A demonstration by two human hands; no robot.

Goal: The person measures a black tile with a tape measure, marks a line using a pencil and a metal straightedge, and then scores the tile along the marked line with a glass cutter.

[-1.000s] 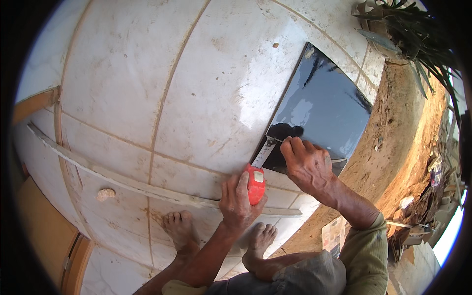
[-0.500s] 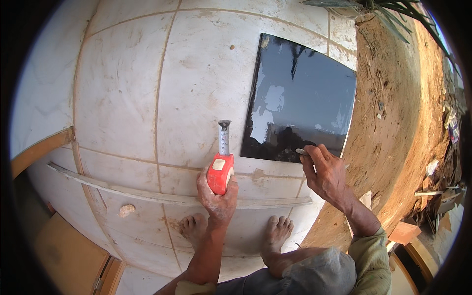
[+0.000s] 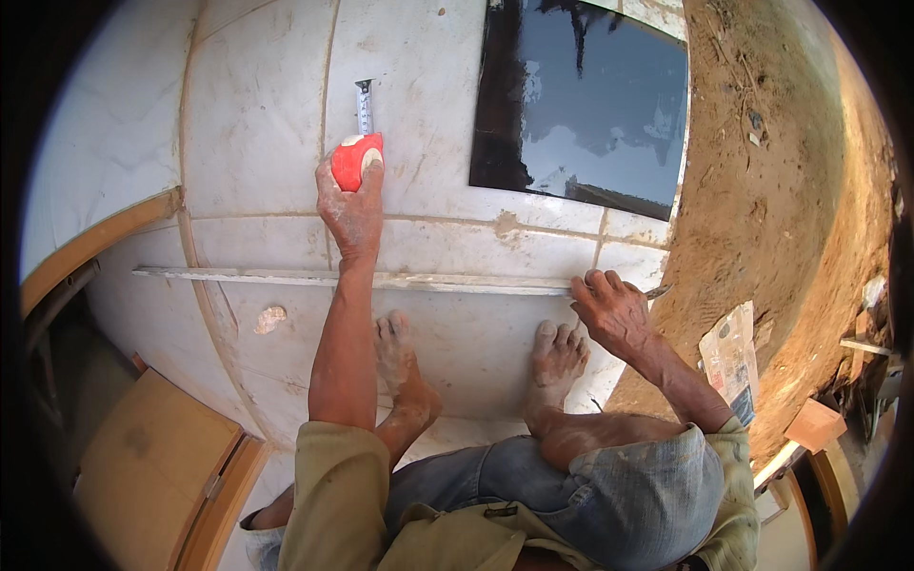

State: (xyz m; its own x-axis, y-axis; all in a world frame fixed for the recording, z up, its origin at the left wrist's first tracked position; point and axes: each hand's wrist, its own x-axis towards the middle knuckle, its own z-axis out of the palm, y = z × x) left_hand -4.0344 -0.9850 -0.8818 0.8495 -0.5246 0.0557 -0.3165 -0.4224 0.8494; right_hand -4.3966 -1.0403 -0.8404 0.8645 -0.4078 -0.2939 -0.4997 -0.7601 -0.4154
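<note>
Left of centre, high up, your left hand (image 3: 350, 211) closes around a red tape measure (image 3: 348, 167), blade (image 3: 365, 110) out. Right of centre, your right hand (image 3: 614, 314) curls by a pale strip (image 3: 457, 283) — its grip unclear. Hold the blade straight, untwisted.

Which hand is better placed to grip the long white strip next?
Probably the right hand: its fingers are at the strip's end, despite holding a thin dark tool; the left hand holds the red tape measure.
</note>
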